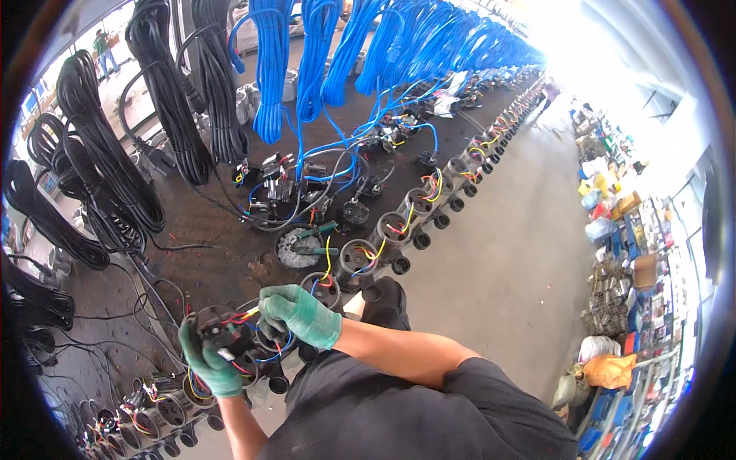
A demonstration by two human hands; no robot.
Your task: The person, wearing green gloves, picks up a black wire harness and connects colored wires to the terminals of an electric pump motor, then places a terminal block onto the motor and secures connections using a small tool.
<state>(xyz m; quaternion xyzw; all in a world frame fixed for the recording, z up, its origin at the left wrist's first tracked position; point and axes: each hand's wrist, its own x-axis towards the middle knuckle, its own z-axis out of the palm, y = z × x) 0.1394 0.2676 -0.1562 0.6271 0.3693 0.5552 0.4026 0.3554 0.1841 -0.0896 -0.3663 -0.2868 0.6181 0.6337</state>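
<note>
My left hand point(208, 362), in a green-coated glove, is closed around a dark part with wires point(222, 331), held over the table's near edge. Beside it my right hand point(299, 313), gloved alike, pinches thin yellow and red wires point(247, 315) that run from that part. The tips of the right fingers are partly hidden. Blue and red wires hang below between the hands. Just beyond the right hand stands a round grey housing point(320, 290) with yellow, red and blue wires sticking up. A shallow round tub point(287, 251) of whitish material holds green-handled tools point(316, 231).
Blue cable coils point(270, 77) and black cable coils point(169, 100) hang over the dark table point(195, 257). Wired housings point(358, 257) line its edge both ways. Motor-like metal parts point(277, 180) lie among cables. Shelves with bins and bags point(609, 372) stand across the aisle. People are far off.
</note>
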